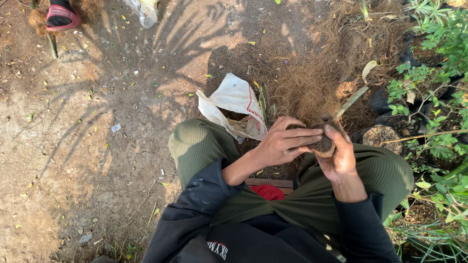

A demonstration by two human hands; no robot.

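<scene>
left hand [282,143] fingers curled over a brown fibrous clump [324,145] | right hand [341,156] cups it beneath, steadying it above the lap | probably coconut husk, view dim | husk pile [312,83] ahead, white sack [236,104] beside knee

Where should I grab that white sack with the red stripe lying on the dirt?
Probably by the crumpled open rim of the white plastic sack with the red stripe, coming from above on the left. The mouth gapes upward there and bare ground lies beside it, while brown fibre crowds its right side.
</scene>
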